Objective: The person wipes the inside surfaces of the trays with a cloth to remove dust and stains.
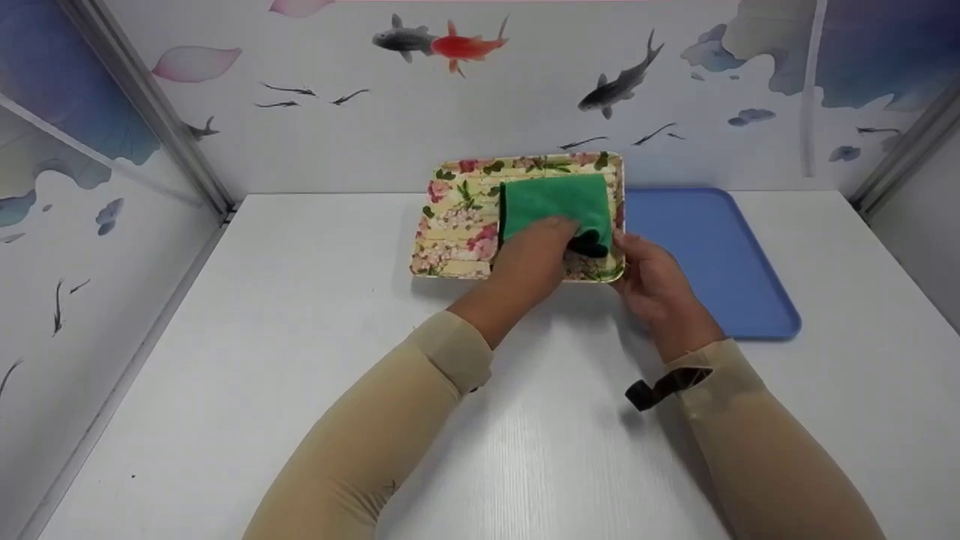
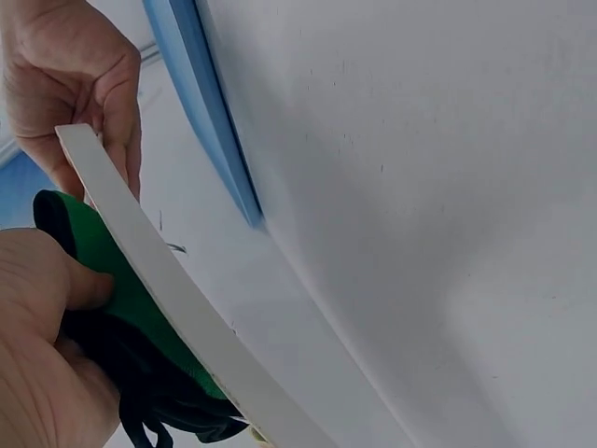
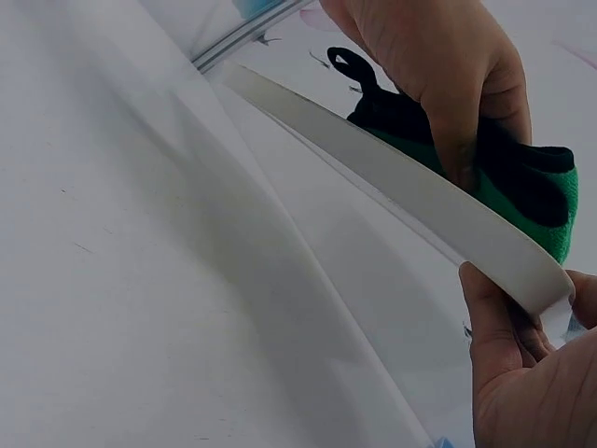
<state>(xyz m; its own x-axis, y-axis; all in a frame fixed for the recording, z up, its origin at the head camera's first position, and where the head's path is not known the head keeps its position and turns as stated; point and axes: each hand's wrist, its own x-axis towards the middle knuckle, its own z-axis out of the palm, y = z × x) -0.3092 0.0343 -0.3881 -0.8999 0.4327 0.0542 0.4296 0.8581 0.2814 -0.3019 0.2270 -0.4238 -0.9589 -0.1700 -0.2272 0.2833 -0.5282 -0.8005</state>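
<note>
A floral tray (image 1: 457,217) with pink blossoms and green leaves is held raised and tilted above the table. My right hand (image 1: 656,281) grips its right edge, thumb on one face and fingers on the other, as the right wrist view shows. Folded over the tray's right half lies a green cloth (image 1: 555,199) with black edging. My left hand (image 1: 536,247) holds this cloth against the tray's face. In the left wrist view the thumb presses the green side, and dark folds (image 2: 140,373) bunch under the palm. Some left fingers are hidden by the cloth.
A blue tray (image 1: 705,262) lies flat on the white table (image 1: 262,375), behind and right of my right hand. Panels printed with fish (image 1: 465,46) and petals close off the back and sides. A dark strap (image 1: 667,386) sits on my right sleeve.
</note>
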